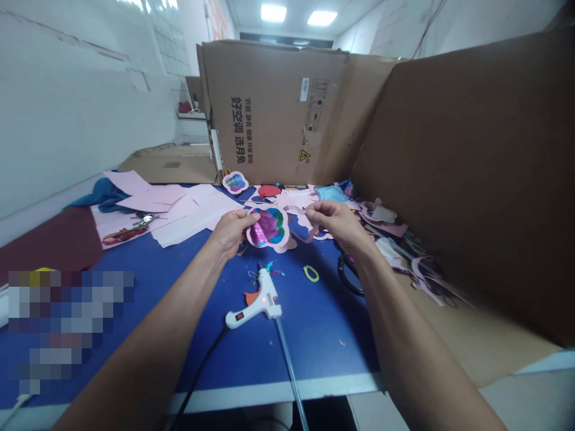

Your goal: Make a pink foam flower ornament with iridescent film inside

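My left hand [231, 233] is closed, thumb on top, on a flower-shaped pink paper cutout [269, 227] with shiny purple, blue and green foil in its middle. To its right, my right hand [336, 221] pinches a thin, curving pink paper strip [309, 234]. Whether the strip joins the cutout I cannot tell. Below both hands a white hot glue gun [265, 299] with an orange trigger lies on the blue table [314, 335], a long clear glue stick [290, 359] in its back end. Beside it is a small yellow-green ring [311, 274].
Another flower cutout [235, 182] leans near the cardboard box wall [278, 114]. Scissors [144, 220] rest on pink paper sheets [193, 215] at left. A red round piece [269, 191] and paper scraps [426, 278] lie behind and right. Cardboard [467, 167] encloses the right side.
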Motion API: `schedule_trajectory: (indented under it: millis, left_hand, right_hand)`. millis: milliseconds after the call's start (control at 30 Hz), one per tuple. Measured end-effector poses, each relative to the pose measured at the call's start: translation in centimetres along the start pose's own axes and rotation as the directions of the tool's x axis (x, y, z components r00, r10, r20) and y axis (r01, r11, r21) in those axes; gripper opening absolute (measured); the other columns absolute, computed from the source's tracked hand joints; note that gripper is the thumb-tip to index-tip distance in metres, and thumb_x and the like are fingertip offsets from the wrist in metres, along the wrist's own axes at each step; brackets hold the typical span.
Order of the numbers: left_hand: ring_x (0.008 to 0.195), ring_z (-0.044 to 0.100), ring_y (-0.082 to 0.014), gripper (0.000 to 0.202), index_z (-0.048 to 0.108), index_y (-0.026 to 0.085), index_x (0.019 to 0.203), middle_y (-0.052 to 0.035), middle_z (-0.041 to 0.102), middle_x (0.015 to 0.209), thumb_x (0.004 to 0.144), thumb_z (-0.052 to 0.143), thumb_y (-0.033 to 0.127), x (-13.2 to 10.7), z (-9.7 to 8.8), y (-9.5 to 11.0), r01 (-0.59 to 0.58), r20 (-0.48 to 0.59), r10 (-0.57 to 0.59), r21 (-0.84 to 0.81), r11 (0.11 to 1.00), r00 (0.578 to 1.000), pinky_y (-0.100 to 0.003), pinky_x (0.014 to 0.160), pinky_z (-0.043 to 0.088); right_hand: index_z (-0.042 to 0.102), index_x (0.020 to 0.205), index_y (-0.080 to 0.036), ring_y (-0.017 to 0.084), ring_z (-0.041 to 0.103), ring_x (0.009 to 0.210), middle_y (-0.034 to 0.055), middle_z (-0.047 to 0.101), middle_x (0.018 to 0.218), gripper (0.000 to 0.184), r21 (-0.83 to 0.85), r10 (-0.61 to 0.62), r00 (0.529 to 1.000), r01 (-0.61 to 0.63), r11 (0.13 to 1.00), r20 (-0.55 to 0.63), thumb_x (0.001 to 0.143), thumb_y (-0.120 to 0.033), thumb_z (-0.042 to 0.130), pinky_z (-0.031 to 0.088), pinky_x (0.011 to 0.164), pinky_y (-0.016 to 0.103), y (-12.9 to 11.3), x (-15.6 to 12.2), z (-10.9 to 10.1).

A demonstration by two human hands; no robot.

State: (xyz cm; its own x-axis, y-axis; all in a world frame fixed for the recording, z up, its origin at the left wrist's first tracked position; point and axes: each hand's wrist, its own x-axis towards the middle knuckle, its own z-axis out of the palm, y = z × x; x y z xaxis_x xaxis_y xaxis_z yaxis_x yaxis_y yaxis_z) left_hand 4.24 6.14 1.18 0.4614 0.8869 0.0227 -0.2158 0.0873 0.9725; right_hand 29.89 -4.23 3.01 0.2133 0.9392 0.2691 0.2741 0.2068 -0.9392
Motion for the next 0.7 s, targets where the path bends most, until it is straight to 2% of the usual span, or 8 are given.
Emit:
schedule_trajectory:
  millis: [167,333,367,433,500,567,700]
  left_hand:
    - [0.051,0.06,-0.0139,0.031,0.078,0.013,0.073,-0.0054,0.07,0.062,0.069,0.095,0.038,-0.8,0.6,0.5,-0.013,0.151,0.006,0.045,0.999,0.988,-0.026,0.051,0.05]
    - [0.071,0.069,-0.0167,0.03,0.086,0.016,0.091,-0.0122,0.082,0.1,0.072,0.095,0.039,-1.6,1.3,0.8,-0.101,0.32,0.05,0.144,0.984,0.946,-0.027,0.064,0.054]
    - [0.069,0.067,-0.016,0.029,0.086,0.017,0.091,-0.0114,0.082,0.099,0.074,0.093,0.039,-1.8,1.4,0.8,-0.115,0.345,0.046,0.182,0.977,0.938,-0.027,0.062,0.053]
    - [0.06,0.062,-0.0137,0.025,0.085,0.016,0.085,-0.008,0.079,0.082,0.077,0.091,0.039,-1.9,1.6,0.7,-0.123,0.375,0.018,0.259,0.958,0.927,-0.025,0.055,0.048]
    - [0.053,0.058,-0.012,0.025,0.082,0.016,0.079,-0.0042,0.072,0.066,0.078,0.09,0.039,-1.9,1.8,0.6,-0.123,0.365,0.009,0.291,0.949,0.931,-0.023,0.052,0.044]
    - [0.051,0.056,-0.0113,0.026,0.081,0.015,0.076,-0.0029,0.07,0.062,0.076,0.091,0.04,-1.7,1.8,0.4,-0.118,0.321,0.03,0.256,0.96,0.947,-0.023,0.05,0.044]
    - [0.049,0.06,-0.0128,0.033,0.08,0.013,0.075,-0.0051,0.072,0.064,0.07,0.095,0.042,-1.3,1.6,0.4,-0.086,0.174,0.076,0.053,0.995,0.982,-0.024,0.048,0.049]
  right_hand:
    - [0.075,0.086,-0.02,0.014,0.056,0.062,0.0,0.067,0.075,0.036,0.031,-0.013,0.999,0.012,0.999,0.05,0.075,-0.051,0.087,0.039,0.059,0.028,-0.6,-0.3,0.2]
    - [0.079,0.088,-0.019,0.014,0.055,0.06,0.0002,0.067,0.071,0.038,-0.053,-0.017,0.984,0.027,0.998,0.179,0.077,-0.054,0.086,0.038,0.058,0.029,-0.9,-0.5,0.5]
    - [0.079,0.088,-0.019,0.014,0.056,0.059,0.0002,0.067,0.071,0.038,-0.056,-0.01,0.977,0.023,0.998,0.212,0.078,-0.055,0.086,0.038,0.058,0.029,-1.0,-0.6,0.6]
    - [0.079,0.087,-0.019,0.014,0.056,0.059,0.0003,0.068,0.071,0.039,-0.035,-0.002,0.965,0.011,0.999,0.262,0.077,-0.056,0.086,0.039,0.059,0.029,-1.0,-0.6,1.0]
    - [0.079,0.088,-0.019,0.014,0.056,0.059,0.0003,0.069,0.071,0.041,0.011,0.002,0.962,-0.006,1.0,0.273,0.076,-0.058,0.087,0.041,0.059,0.029,-0.9,-0.6,1.4]
    - [0.078,0.089,-0.02,0.014,0.056,0.06,0.0007,0.07,0.073,0.043,0.079,0.014,0.971,-0.034,0.996,0.24,0.077,-0.06,0.087,0.042,0.059,0.029,-0.5,-0.4,1.6]
    - [0.078,0.09,-0.022,0.015,0.058,0.067,0.0011,0.069,0.078,0.048,0.271,0.055,0.993,-0.082,0.959,0.106,0.078,-0.068,0.085,0.047,0.061,0.028,0.7,0.3,1.5]
